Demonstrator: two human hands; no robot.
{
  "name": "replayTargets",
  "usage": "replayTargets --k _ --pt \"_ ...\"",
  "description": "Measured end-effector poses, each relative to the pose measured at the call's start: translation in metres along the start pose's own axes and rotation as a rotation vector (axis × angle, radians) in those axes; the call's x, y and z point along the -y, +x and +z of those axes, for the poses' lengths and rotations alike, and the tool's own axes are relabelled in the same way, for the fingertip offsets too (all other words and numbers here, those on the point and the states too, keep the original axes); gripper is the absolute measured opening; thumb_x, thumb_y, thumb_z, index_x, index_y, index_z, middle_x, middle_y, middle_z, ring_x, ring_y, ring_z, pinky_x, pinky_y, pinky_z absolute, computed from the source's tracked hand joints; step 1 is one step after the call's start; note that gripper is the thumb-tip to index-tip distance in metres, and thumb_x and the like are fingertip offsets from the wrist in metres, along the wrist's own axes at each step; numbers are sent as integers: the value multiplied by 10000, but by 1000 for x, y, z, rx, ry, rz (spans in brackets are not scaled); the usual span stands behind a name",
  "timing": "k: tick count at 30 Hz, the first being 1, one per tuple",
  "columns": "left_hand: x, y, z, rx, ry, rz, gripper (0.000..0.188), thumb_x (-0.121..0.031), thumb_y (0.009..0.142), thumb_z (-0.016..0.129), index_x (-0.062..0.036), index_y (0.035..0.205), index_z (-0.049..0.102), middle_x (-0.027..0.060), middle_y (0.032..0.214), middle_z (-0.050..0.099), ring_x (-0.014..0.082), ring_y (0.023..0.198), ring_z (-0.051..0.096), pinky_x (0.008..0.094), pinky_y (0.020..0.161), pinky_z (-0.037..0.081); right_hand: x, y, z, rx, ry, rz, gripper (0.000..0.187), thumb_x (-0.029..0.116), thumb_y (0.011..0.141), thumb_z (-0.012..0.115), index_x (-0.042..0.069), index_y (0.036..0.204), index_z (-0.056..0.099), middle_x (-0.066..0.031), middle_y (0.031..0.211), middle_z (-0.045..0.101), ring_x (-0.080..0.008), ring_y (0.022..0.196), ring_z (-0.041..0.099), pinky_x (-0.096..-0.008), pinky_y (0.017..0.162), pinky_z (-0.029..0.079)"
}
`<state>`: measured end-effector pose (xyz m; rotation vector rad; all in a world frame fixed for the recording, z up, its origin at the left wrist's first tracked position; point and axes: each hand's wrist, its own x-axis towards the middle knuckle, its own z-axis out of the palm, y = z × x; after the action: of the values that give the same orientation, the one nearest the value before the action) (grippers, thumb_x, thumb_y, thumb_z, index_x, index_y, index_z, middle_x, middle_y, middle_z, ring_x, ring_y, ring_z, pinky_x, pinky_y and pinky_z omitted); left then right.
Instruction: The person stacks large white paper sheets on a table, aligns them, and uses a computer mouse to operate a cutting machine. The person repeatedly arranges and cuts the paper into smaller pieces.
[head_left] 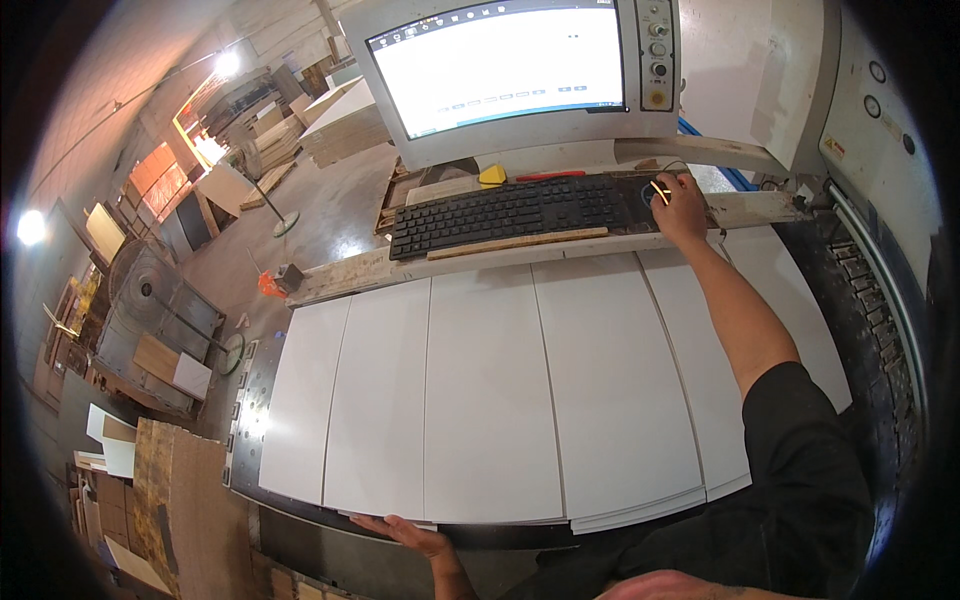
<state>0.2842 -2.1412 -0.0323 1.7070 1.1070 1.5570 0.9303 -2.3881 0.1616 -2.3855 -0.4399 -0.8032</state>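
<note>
My right hand (683, 208) reaches across to the dark pad (632, 196) at the right end of a black keyboard (500, 216). Its fingers are curled, and a slim yellow pencil-like stick (661, 193) shows at the thumb and fingertips. Whatever lies under the palm is hidden. Along the near edge of the white panels (480, 400), my left hand (405, 533) has its fingers stretched out flat, partly beneath the overhanging edge. The panels lie side by side in stacks, several across, on a dark machine bed (250, 415).
A lit monitor (500, 70) with a knob panel (657, 55) stands behind the keyboard shelf (340, 275). On that shelf are a yellow block (492, 176) and a red strip (550, 175). A chain track (885, 330) runs at right. Floor fans (150, 290) and boards (190, 500) stand left.
</note>
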Motion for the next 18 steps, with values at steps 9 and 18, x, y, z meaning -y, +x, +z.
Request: replayTargets --k 9,18 --pt "-7 0 1 0 -25 -44 733 -442 1166 297 13 1696 73 255 1768 -9 398 1634 96 539 1309 179 -1 -2 2 -49 0 -33 401 206 880 756 169 1276 702 -173 1312 573 -382 1263 576 -486 1044 521" --pt "-6 0 1 -3 4 -35 735 -453 1166 293 1 1701 73 246 1771 -18 391 1637 90 537 1309 180 2 -2 -1 -25 -4 -13 392 214 896 750 170 1282 704 -163 1336 564 -370 1279 572 -484 1036 529"
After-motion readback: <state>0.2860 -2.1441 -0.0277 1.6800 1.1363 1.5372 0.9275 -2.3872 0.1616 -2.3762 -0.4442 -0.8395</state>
